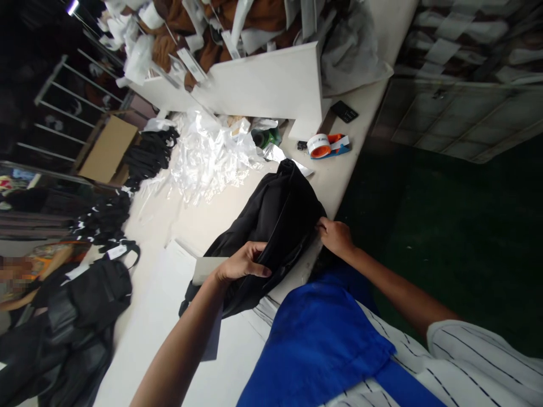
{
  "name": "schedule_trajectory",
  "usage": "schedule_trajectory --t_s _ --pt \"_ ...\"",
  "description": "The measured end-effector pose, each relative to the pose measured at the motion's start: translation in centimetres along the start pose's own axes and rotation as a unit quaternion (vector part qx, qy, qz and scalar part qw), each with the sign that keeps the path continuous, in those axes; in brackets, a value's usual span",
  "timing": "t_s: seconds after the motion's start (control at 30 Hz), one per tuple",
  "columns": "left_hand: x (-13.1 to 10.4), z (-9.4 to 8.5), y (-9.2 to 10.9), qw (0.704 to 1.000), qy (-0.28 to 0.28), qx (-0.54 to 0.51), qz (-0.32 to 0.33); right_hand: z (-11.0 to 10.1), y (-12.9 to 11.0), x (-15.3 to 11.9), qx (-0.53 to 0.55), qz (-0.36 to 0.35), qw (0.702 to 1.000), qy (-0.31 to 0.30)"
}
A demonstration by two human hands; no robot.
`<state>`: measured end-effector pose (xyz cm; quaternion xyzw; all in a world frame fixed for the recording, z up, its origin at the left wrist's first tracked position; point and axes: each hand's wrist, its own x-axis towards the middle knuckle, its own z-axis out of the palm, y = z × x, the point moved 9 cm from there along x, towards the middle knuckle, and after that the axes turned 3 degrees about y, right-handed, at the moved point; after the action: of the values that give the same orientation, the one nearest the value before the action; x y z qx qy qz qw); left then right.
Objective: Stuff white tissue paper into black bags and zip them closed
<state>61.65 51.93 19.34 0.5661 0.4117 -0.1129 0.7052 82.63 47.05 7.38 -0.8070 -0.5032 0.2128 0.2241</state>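
A black fabric bag (pixel 267 215) lies rumpled on the pale table in front of me. My left hand (pixel 244 263) holds its near edge, with the thumb outside and the other fingers partly hidden in the folds. At the bag's right end, by the table edge, my right hand (pixel 335 234) pinches the fabric between closed fingers. Under my left wrist shows a flat beige-grey piece (pixel 207 269), partly covered by the arm.
Clear plastic wrappers (pixel 207 152) are heaped behind the bag. A tape dispenser (pixel 326 145) and a small black object (pixel 344 111) lie near the right edge. Other black bags (pixel 89 299) cover the left side, where a person (pixel 42 271) is partly visible. White sheets (pixel 156 322) lie nearby.
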Motion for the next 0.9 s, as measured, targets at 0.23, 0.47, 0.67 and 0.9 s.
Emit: schedule_trajectory --t_s 0.23,0.47,0.67,0.9 --pt "0.6 0.5 -0.4 0.999 -0.011 0.033 0.008 -1.1 2.2 -1.3 0.006 0.045 0.997 0.059" --pt "0.8 0.5 -0.5 0.998 -0.018 0.051 0.021 1.3 -0.5 -3.3 -0.02 0.038 0.999 0.029" --pt "1.2 1.2 -0.7 0.998 -0.03 0.045 0.03 7.8 -7.8 -9.1 0.053 -0.092 0.987 -0.118" --pt "1.6 1.2 -1.3 0.998 -0.031 0.044 0.023 14.7 -14.1 -13.7 0.059 -0.217 0.943 -0.244"
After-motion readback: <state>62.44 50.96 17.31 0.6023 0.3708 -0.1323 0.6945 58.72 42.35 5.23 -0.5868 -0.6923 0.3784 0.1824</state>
